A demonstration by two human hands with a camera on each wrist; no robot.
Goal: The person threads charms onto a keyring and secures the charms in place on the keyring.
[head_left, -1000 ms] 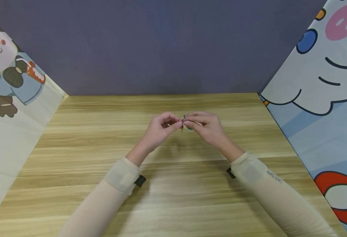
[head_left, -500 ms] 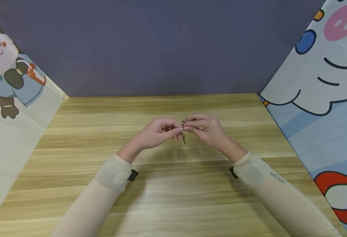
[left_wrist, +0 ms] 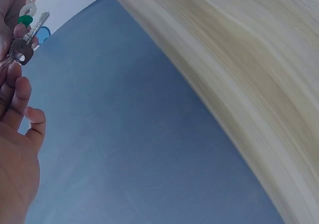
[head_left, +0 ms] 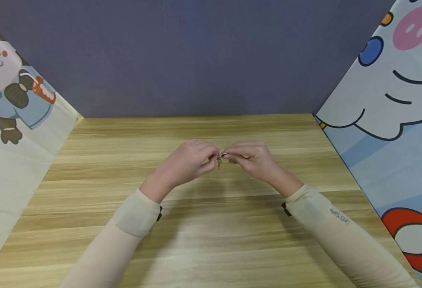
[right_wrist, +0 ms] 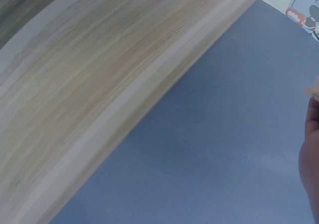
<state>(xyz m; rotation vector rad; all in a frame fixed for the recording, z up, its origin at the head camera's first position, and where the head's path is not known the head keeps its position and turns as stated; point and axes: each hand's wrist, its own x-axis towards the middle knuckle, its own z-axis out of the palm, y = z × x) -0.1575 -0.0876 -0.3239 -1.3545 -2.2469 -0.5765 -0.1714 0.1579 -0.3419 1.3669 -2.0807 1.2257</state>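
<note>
Key set [left_wrist: 22,50]: one metal key plain to see, with a green-and-white tag [left_wrist: 25,20] just beside it; held up between the two hands, seemingly off the tabletop. How the parts join is too small to make out.

Handling, by judgement: light, stiff metal, smooth enough to slip or swing; the tag looks like plastic and could flop about. Best hold probably the flat key head, blade left free.

Left hand [head_left: 191,162], left of the key set: fingers curled, thumb and forefinger pinching its near side. Right hand [head_left: 256,160], right of it: thumb and forefinger pinching the other side. Which part each has, cannot tell.

Below the key set, wood-grain tabletop [head_left: 214,248]; beyond it, blue-grey wall [head_left: 196,60]; well apart to its left and right, cartoon panels [head_left: 20,132]
</note>
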